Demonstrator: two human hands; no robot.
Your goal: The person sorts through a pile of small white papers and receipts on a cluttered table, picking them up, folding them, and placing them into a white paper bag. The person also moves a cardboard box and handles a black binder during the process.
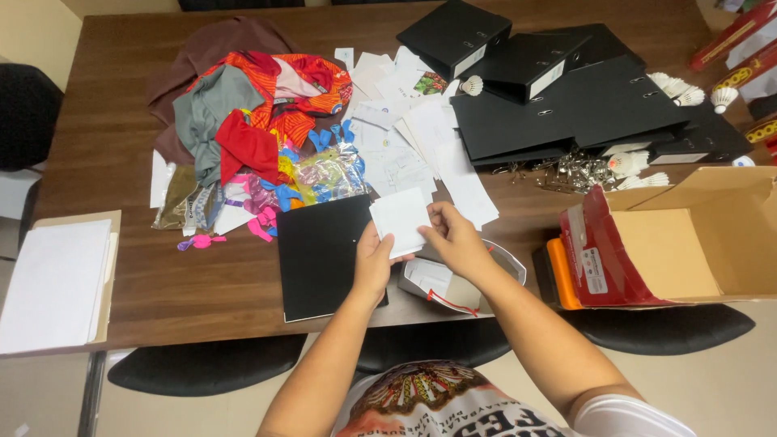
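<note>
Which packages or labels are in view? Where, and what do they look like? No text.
Open cardboard box: table's right edge, tan inside, red outer flap with a white label.
Black binders: top right, stacked flat, white spine labels.
Red and yellow cartons: top right corner, partly cut off.
Foil packets: left of the cloth pile, shiny, flat.

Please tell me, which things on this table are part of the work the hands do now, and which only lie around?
In use:
- white paper, held by left hand and right hand
- black folder beside the left hand

Lying about:
- cloth pile
- black binders
- shuttlecocks
- cardboard box
- loose papers
</note>
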